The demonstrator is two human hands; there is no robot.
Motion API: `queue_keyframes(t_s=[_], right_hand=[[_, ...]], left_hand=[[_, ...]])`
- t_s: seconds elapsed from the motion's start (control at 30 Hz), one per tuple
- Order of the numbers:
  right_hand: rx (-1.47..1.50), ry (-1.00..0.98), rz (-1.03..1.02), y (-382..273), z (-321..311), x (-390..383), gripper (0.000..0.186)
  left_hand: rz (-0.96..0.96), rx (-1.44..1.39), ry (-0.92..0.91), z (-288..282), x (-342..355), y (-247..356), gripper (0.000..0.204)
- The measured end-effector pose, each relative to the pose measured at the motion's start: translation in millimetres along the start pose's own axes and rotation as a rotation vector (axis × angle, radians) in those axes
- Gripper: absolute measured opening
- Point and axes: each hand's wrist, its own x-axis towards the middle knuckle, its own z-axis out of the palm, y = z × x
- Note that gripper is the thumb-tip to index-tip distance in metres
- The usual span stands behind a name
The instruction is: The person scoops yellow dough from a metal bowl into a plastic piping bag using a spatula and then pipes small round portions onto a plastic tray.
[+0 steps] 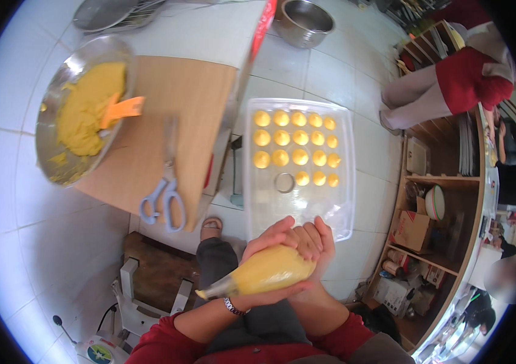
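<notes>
A clear piping bag (276,270) full of yellow mixture lies across my hands, its metal nozzle pointing left with a little mixture at the tip. My left hand (277,295) cradles the bag's body from beneath, closed around it. The gathered end of the bag is in my right hand (314,242), fingers bent tightly. Beyond my hands is a translucent plastic tray (348,200). Rows of small yellow piped mounds (300,138) fill its far part. A metal ring (284,182) lies in the tray beside the nearest row.
On the left, a wooden board (179,82) carries blue-handled scissors (168,176) and a steel bowl (48,130) of yellow mixture with an orange spatula (121,111). Another steel bowl (304,24) stands far off. A scale (139,303) sits near left. Shelves (446,182) and a person (452,85) are right.
</notes>
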Motion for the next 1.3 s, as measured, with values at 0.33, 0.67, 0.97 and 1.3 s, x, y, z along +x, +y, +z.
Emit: queue_keyframes(t_s=[0.33,0.67,0.97,1.3], right_hand=[[-0.970,0.067,0.028,113,35,20,0.026],[-1.429,0.052,0.027,144,37,116,0.030],[-1.946,-0.200,-0.178,134,24,120,0.042],[-2.501,-0.040,-0.441,134,9,64,0.025]], left_hand=[[-0.314,-0.371,0.458,-134,-3,91,0.071],[-0.503,-0.647,0.731,-187,26,72,0.046],[-0.231,-0.379,0.812,-188,30,49,0.063],[-0.109,0.067,0.807,-194,31,47,0.071]])
